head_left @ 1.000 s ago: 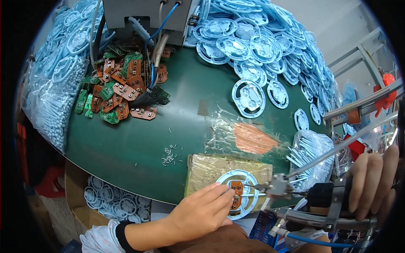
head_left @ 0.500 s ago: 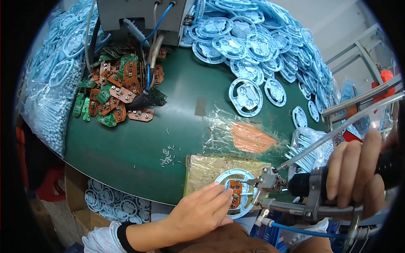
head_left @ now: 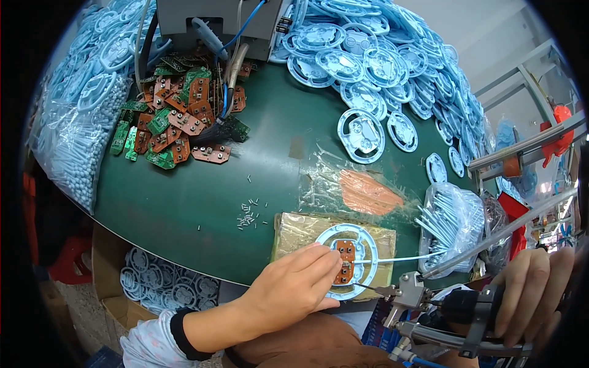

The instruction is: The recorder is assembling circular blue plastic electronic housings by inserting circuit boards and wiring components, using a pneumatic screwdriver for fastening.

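Observation:
A light-blue plastic ring part (head_left: 373,248) lies on a tape-wrapped block (head_left: 293,232) near the bench's front edge. Inside the ring sits an orange circuit board (head_left: 347,250), and a thin blue stick (head_left: 402,259) sticks out to the right. My left hand (head_left: 291,279) grips the ring's left side, fingertips pressed on the board and thumb at the lower rim. In my right hand (head_left: 532,297) is a power screwdriver (head_left: 457,303) with a metal head and an air hose. Its bit points left and reaches the board's lower edge; whether it touches a screw is too small to tell.
Small loose screws (head_left: 246,216) lie left of the block. Behind them is a heap of circuit boards (head_left: 178,116) below a grey machine (head_left: 211,30). Blue ring parts (head_left: 383,64) pile up at the back; bagged blue sticks (head_left: 451,224) stand right. A carton (head_left: 116,294) sits below the bench.
My right hand has brought the screwdriver down toward me, its bit shifting from the board's top to its lower edge. My left hand keeps its hold. The whole view has shifted slightly.

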`<state>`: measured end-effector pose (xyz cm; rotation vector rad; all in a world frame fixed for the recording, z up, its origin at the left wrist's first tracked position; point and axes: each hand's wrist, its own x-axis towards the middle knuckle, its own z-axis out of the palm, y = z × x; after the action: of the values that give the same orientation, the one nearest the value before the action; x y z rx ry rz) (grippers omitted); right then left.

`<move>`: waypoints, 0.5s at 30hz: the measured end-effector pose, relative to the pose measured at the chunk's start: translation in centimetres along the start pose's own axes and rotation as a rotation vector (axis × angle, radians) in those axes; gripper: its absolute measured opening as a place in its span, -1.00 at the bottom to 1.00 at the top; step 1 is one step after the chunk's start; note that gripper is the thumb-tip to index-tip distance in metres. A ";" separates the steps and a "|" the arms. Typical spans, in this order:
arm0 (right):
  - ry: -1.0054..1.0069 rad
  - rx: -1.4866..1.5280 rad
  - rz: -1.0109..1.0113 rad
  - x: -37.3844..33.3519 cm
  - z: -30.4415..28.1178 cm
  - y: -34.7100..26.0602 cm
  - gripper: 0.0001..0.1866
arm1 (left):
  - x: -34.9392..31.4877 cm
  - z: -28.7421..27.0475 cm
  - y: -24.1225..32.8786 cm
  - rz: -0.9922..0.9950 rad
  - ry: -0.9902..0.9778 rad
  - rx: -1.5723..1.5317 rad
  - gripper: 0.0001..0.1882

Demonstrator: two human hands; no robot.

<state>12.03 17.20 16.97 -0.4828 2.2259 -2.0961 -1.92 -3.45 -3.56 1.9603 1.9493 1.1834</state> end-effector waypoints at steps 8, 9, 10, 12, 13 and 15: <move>0.361 -0.117 -0.262 1.6 3.6 3.5 -0.86 | 0.5 0.1 0.3 -0.002 0.004 0.008 -0.43; 0.394 -0.102 -0.282 2.4 4.1 3.8 -0.84 | 0.3 0.0 0.2 0.000 0.005 0.009 -0.43; 0.426 -0.094 -0.307 3.0 4.5 4.0 -0.80 | 0.4 0.1 0.2 0.002 -0.001 0.003 -0.44; 0.455 -0.095 -0.338 2.4 3.2 3.3 -0.77 | 0.7 0.2 0.0 0.011 -0.001 0.002 -0.44; 0.221 -0.032 -0.256 0.8 0.9 2.6 -0.78 | 0.4 0.2 0.0 -0.001 -0.001 -0.003 -0.44; -0.006 0.023 -0.168 -0.2 0.3 1.6 -0.78 | 0.2 0.3 0.4 -0.008 -0.003 -0.016 -0.44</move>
<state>12.02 17.04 15.33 -0.6966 2.2267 -2.1920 -1.47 -3.18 -3.41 1.9439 1.9377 1.1906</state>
